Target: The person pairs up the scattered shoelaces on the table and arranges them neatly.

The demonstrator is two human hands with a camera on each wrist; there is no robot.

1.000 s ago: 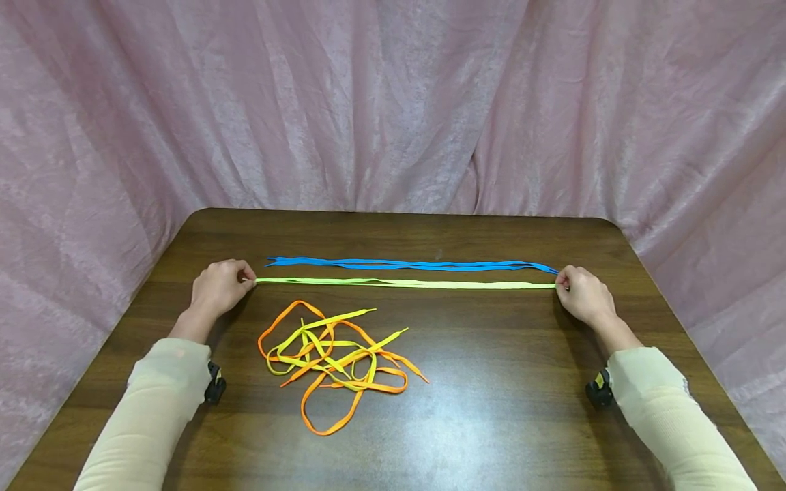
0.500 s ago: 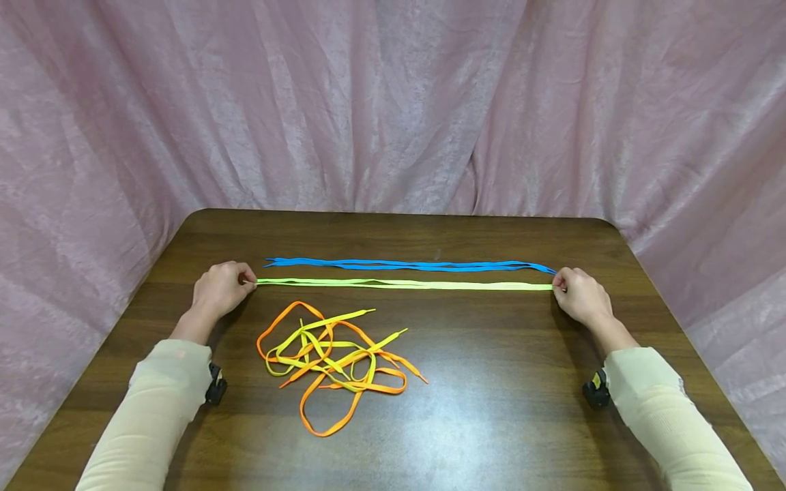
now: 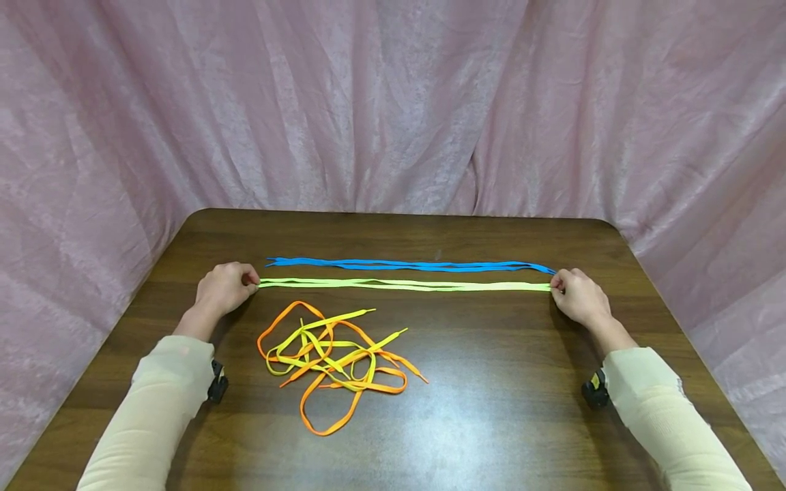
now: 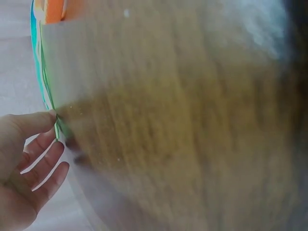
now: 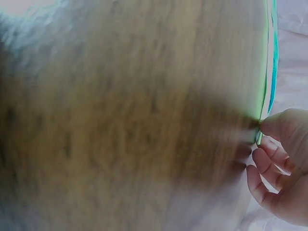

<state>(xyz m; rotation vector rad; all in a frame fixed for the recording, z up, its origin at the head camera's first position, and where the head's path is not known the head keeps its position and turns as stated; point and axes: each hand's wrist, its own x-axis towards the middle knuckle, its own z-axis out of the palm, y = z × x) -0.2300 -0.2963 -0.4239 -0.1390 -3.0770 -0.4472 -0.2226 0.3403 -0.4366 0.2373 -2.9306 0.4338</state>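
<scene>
A lime-green shoelace (image 3: 503, 286), doubled into two strands, runs sideways across the table between both hands. My left hand (image 3: 223, 290) pinches its left end between thumb and index finger; in the left wrist view the other fingers (image 4: 54, 182) curve loosely apart. At the opposite end, my right hand (image 3: 580, 298) pinches the lace in the same manner, low over the wood. Just behind lies a blue shoelace (image 3: 307, 261), also doubled and roughly parallel, its right tip at the right hand's fingers.
A yellow shoelace (image 3: 350, 316) and an orange shoelace (image 3: 299, 303) lie tangled in loops, left of centre and nearer me. The brown wooden table (image 3: 503, 409) has rounded far corners. Pink curtains (image 3: 393, 102) hang around its back and sides.
My hands have come slightly closer together, the right one shifting left. The lime-green lace has slackened, and its two strands show more separately. The other laces stay where they were.
</scene>
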